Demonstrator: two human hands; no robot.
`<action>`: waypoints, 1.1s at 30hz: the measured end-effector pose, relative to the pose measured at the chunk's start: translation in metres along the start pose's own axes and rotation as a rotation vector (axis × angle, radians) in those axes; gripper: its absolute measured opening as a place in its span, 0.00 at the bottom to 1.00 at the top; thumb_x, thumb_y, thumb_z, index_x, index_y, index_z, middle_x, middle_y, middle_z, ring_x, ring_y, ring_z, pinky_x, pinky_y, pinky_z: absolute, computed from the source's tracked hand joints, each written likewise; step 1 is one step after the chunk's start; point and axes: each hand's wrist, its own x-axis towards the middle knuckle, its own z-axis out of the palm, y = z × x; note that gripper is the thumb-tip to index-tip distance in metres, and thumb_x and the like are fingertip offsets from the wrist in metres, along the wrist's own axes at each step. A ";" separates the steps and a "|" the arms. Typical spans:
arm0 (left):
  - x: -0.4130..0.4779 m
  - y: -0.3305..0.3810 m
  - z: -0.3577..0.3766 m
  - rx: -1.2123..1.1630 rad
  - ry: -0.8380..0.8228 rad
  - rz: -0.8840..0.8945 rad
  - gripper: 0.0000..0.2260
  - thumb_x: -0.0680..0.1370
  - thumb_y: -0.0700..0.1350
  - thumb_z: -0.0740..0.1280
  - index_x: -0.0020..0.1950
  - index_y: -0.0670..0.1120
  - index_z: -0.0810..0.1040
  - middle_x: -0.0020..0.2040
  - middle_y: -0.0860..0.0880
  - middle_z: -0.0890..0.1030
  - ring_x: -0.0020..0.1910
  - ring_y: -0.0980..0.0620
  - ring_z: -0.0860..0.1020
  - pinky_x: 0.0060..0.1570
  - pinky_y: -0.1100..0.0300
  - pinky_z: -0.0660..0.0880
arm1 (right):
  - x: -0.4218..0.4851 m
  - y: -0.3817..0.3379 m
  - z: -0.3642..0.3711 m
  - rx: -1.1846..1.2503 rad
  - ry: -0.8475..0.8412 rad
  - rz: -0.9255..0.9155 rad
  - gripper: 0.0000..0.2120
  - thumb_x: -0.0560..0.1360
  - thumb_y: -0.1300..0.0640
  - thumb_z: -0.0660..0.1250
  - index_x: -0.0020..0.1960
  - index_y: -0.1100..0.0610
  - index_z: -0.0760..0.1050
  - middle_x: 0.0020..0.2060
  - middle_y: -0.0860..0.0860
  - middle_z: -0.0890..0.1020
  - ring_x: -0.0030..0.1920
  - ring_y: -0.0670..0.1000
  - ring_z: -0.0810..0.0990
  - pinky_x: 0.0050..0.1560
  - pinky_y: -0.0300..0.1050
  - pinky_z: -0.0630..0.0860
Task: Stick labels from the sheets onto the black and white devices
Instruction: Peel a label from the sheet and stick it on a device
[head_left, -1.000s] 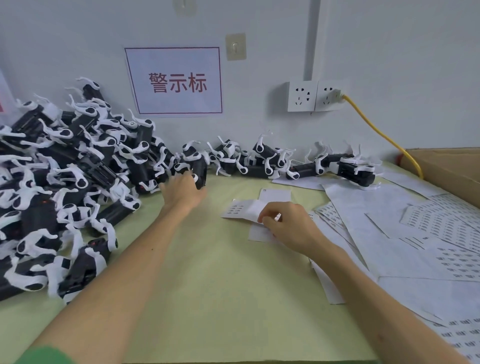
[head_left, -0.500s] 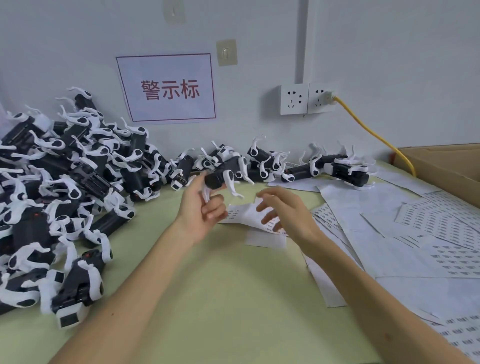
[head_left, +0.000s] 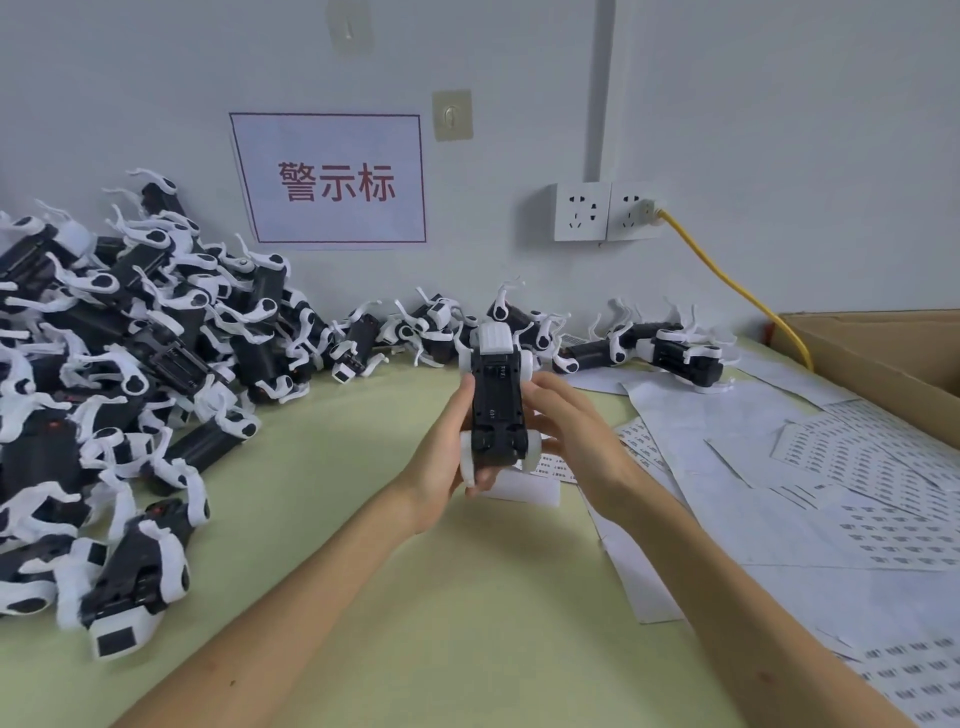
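Note:
One black and white device (head_left: 497, 400) is held upright above the table's middle, its black underside facing me. My left hand (head_left: 453, 451) grips it from the left and below. My right hand (head_left: 570, 431) touches its right side with fingers spread; whether a label is on a fingertip cannot be told. A small label sheet (head_left: 550, 464) lies just under the device. A big heap of the same devices (head_left: 130, 374) covers the left of the table, and a row of them (head_left: 644, 348) runs along the wall.
Large label sheets (head_left: 857, 467) and bare backing papers overlap across the right side of the green table (head_left: 363, 597). A cardboard box (head_left: 893, 348) stands at the far right. A yellow cable (head_left: 737, 291) runs down from the wall sockets (head_left: 605, 210).
My left hand took a device from the row by the wall and brought it to the middle, turning it upright. My right hand left the small label sheet and came up to the device.

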 end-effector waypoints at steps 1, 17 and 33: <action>-0.001 0.000 0.002 -0.009 -0.002 -0.001 0.31 0.80 0.70 0.50 0.46 0.46 0.79 0.25 0.47 0.71 0.23 0.50 0.65 0.29 0.53 0.56 | 0.000 0.000 0.000 -0.005 -0.021 0.000 0.13 0.85 0.53 0.58 0.44 0.48 0.75 0.42 0.48 0.83 0.47 0.50 0.82 0.50 0.46 0.75; -0.006 0.005 0.009 0.131 0.072 0.145 0.28 0.85 0.60 0.51 0.59 0.39 0.82 0.43 0.39 0.86 0.42 0.48 0.83 0.41 0.61 0.71 | 0.001 -0.002 -0.002 -0.027 0.026 0.020 0.19 0.86 0.47 0.56 0.61 0.60 0.79 0.55 0.65 0.80 0.42 0.61 0.79 0.37 0.51 0.70; 0.003 -0.006 0.001 0.100 0.073 0.089 0.23 0.85 0.58 0.53 0.46 0.41 0.74 0.19 0.51 0.62 0.22 0.53 0.59 0.26 0.62 0.59 | 0.002 0.002 -0.007 -0.141 0.007 -0.106 0.39 0.65 0.46 0.78 0.73 0.44 0.67 0.65 0.47 0.77 0.62 0.45 0.80 0.51 0.40 0.79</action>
